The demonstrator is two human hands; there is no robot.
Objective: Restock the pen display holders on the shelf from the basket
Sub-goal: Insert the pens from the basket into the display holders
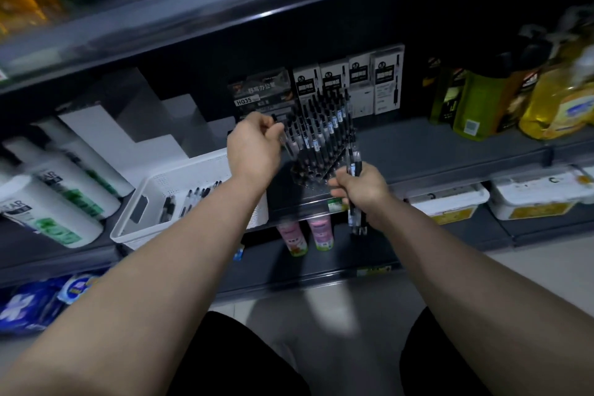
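Observation:
A dark pen display holder point(316, 170) stands on the middle shelf, packed with several black-capped pens point(321, 125). My left hand point(254, 148) is at the holder's left side and pinches one pen point(283, 135) by its upper part. To the holder's lower right, my right hand point(360, 186) grips a bundle of pens point(356, 202) upright, their tips hanging below the shelf edge. The white basket point(154, 199) sits on the shelf left of the holder, partly behind my left forearm, with several pens point(193, 196) lying inside.
Boxed pen refills point(350, 80) stand behind the holder. White bottles point(61, 190) lie left of the basket, yellow and green bottles point(514, 100) at right. White tubs point(450, 199) and pink bottles point(305, 235) fill the shelf below. Another shelf point(193, 16) overhangs above.

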